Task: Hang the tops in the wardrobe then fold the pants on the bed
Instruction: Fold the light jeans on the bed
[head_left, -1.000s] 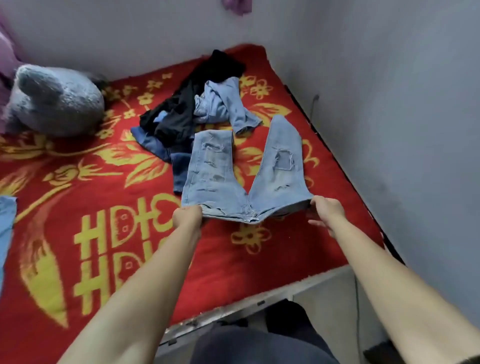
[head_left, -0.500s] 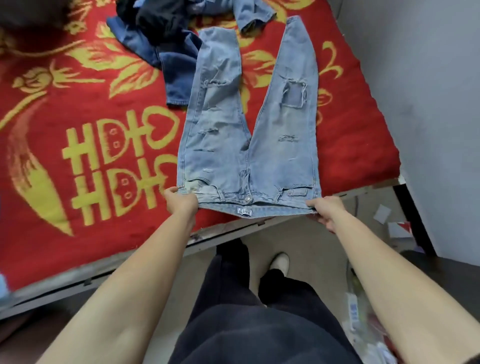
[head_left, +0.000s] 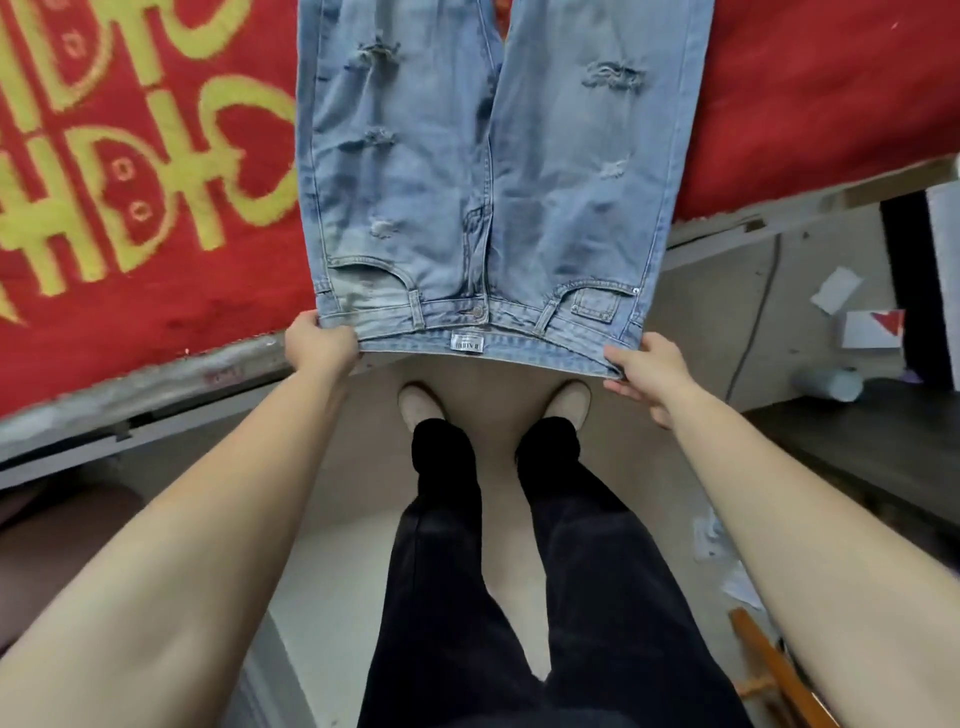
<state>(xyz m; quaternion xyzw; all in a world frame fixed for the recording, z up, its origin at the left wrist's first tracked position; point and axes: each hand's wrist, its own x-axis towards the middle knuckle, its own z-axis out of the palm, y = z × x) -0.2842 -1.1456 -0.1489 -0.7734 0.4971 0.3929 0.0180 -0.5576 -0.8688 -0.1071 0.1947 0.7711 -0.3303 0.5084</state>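
Note:
Light blue ripped jeans lie front side up on the red bed cover, legs running away from me and out of the top of the view. The waistband hangs past the bed's front edge. My left hand grips the waistband's left corner. My right hand pinches the right corner, thumb on top. The other clothes on the bed are out of view.
The bed's grey metal frame edge runs across the view in front of my legs and shoes. At the right a dark low surface holds a pale cup; paper scraps and a cable lie on the floor.
Both hands have pulled the jeans by the waistband toward me, past the bed edge. My view has tipped further down, so the clothes pile and the soft toy have left the frame.

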